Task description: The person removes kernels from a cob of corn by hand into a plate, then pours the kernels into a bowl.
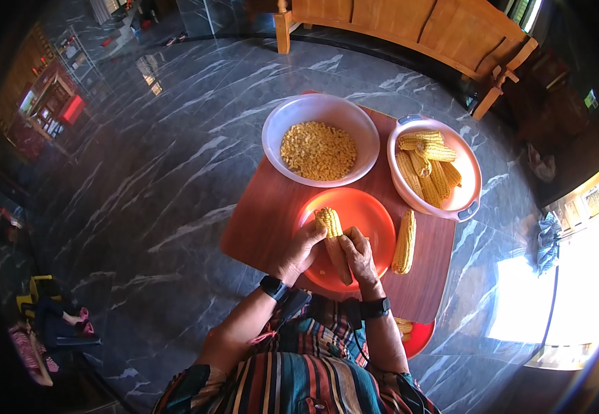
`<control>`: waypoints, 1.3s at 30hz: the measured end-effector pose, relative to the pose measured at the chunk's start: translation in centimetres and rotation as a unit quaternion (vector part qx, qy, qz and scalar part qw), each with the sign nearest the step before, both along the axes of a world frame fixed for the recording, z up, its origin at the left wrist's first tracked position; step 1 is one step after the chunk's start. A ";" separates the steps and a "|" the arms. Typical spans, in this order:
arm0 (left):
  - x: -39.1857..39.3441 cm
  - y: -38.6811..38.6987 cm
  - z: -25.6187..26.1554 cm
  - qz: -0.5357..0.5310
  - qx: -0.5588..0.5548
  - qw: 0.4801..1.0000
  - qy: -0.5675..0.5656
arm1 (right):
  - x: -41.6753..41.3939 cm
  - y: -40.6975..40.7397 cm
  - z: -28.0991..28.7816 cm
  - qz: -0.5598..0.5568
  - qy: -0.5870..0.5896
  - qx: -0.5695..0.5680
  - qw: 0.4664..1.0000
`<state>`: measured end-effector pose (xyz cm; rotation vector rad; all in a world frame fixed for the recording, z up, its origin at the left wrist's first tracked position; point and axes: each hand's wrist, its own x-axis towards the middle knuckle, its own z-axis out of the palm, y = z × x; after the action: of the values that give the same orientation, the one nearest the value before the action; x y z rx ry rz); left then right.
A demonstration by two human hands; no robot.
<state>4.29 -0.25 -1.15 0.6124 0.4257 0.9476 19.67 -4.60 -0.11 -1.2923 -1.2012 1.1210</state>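
An ear of dried corn (332,223) is held over an orange plastic basin (377,222). Yellow kernels cover its far end, while the nearer part is a bare cob. My left hand (302,247) grips the ear from the left, thumb against the kernels. From the right, my right hand (360,256) holds it with the thumb at the border between kernels and bare cob. A few loose kernels lie in the basin. Another full ear (405,242) rests on the wooden table (263,222), just right of the basin.
Behind the basin stands a pale plastic bowl (273,129) of loose kernels. A pink two-handled tub (467,171) at right holds several ears. Below the table's near right corner is a red container (423,339) with corn. A wooden bench (382,20) stands beyond; a person (51,331) sits at far left.
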 end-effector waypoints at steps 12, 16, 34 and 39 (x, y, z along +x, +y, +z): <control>0.0 0.3 0.2 -0.020 -0.042 0.998 -0.049 | -0.1 0.3 -0.8 -0.022 0.033 0.010 0.999; 0.0 0.3 0.2 -0.014 -0.036 0.998 -0.055 | -0.4 0.3 -1.0 -0.074 -0.008 0.062 0.995; 0.0 0.1 -0.2 -0.025 0.011 1.000 -0.003 | -0.6 0.5 -1.2 -0.051 0.058 0.057 0.995; 0.0 0.0 0.3 -0.006 -0.001 1.000 -0.004 | -0.7 0.4 -1.1 -0.035 0.066 0.053 0.996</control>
<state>4.34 -0.27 -0.82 0.6087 0.4165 0.9374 18.95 -4.21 -1.16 -1.1532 -1.0951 1.0611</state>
